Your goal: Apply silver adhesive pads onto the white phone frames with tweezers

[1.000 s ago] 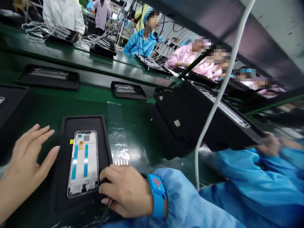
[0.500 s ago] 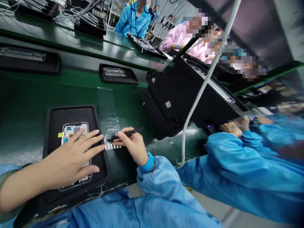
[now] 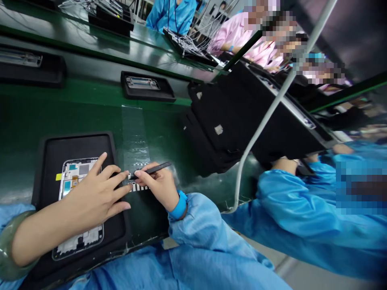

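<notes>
My left hand [image 3: 104,191] reaches across an opened device housing [image 3: 81,237] with bare inner parts and a yellow tab. Its fingers are apart and somewhat bent, their tips beside a row of small white labels [image 3: 139,187]. In my right hand [image 3: 159,182] is a slim black tool [image 3: 160,166], possibly tweezers. The tool's tip is close to my left fingertips and a small white piece [image 3: 130,176]; whether it touches is hard to see. The housing lies in a black tray [image 3: 77,146], partly hidden by my left hand and forearm.
A clear plastic strip [image 3: 133,129] lies on the green bench [image 3: 163,129]. To its right is a stack of black trays [image 3: 220,125], with a pale cable [image 3: 266,114] hanging before it. Behind stands a small tray [image 3: 148,90] with a part. A co-worker's blue sleeve [image 3: 296,201] is at right.
The view has shifted, so the tray appears farther left. My left fingers have bent from nearly straight, and their tips are closer to the tool in my right hand.
</notes>
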Motion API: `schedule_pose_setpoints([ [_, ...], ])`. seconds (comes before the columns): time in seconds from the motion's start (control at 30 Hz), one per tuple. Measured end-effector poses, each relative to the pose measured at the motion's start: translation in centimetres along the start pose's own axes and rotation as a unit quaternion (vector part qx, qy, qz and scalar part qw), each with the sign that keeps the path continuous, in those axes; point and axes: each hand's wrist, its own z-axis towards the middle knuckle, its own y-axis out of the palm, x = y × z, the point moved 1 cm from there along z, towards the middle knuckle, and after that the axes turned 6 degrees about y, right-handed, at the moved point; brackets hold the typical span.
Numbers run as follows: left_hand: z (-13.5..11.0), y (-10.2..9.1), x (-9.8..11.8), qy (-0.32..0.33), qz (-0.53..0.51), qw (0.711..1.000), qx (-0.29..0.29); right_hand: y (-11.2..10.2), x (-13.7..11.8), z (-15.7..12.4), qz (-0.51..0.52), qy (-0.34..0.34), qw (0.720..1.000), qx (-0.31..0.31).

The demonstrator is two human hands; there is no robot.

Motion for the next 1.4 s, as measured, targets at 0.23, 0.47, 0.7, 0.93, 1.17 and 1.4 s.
schedule_pose_setpoints([
  [0.23,0.4,0.0,0.2,-0.02,-0.019,1.0,0.006,0.2,-0.5,0.4,0.056,0.044,0.997,-0.016],
  [0.47,-0.4,-1.1,-0.4,-0.06,-0.111,0.992,0.009,-0.2,-4.1,1.4,0.205,0.059,0.976,-0.043],
  [0.7,-1.7,-4.6,-1.8,-0.31,-0.31,0.888,0.142,4.7,-6.9,1.9,0.207,-0.011,0.964,-0.165],
  [0.93,-3.8,-5.2,-2.5,-0.339,-0.36,0.862,0.109,6.5,-8.6,1.9,0.091,-0.103,0.962,-0.237],
  [1.17,-5.8,-5.0,-3.4,-0.313,-0.266,0.912,0.007,6.9,-9.1,3.1,0.043,-0.093,0.952,-0.29],
  [1.4,-9.9,-2.9,-4.8,-0.22,-0.11,0.968,-0.039,9.3,-7.2,5.5,0.134,-0.017,0.966,-0.221],
])
